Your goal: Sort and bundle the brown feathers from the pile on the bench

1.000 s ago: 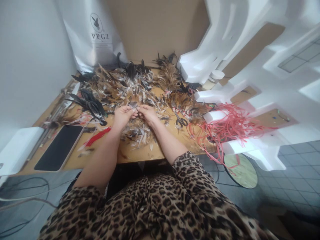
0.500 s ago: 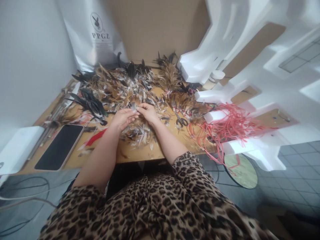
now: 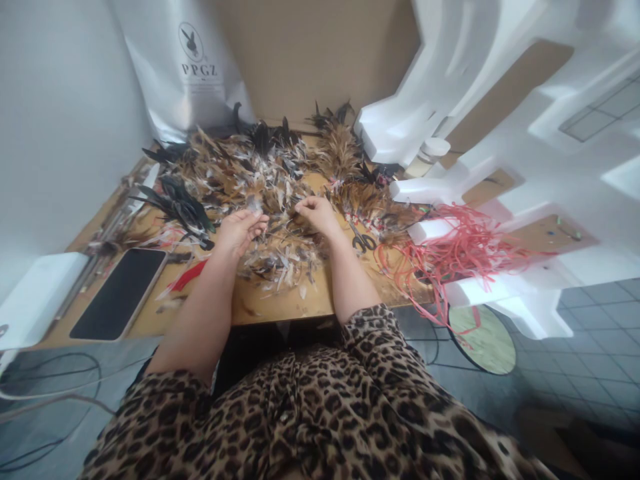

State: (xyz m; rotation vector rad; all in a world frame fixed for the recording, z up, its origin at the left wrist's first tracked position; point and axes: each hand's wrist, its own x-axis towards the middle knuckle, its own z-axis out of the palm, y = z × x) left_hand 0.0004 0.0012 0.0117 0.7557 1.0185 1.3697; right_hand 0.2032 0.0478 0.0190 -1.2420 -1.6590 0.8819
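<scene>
My left hand (image 3: 240, 231) is closed in a pinch on a small pale grey feather (image 3: 255, 203), which sticks up above the fingertips. Apart from it, to the right, my right hand (image 3: 316, 215) has thumb and forefinger pressed together; a thin dark sliver seems to show at their tips, too small to name. Both hands are above the table, over a loose heap of brown, white and grey feathers (image 3: 283, 261). Behind them spreads a larger pile of brown feathers (image 3: 225, 160). A bunch of black feathers (image 3: 175, 203) lies left of my left hand.
Scissors (image 3: 363, 241) lie right of my right hand, beside brown feather bundles (image 3: 375, 203). Red ribbons (image 3: 460, 250) hang over white foam (image 3: 530, 310) at the right. A phone (image 3: 119, 293) and a white box (image 3: 43, 297) sit at the left. A lidded jar (image 3: 427, 158) stands at the back right.
My hands, which met at one pale feather, have drawn apart. The right hand has moved right and slightly up; the left has shifted slightly left, keeping the feather.
</scene>
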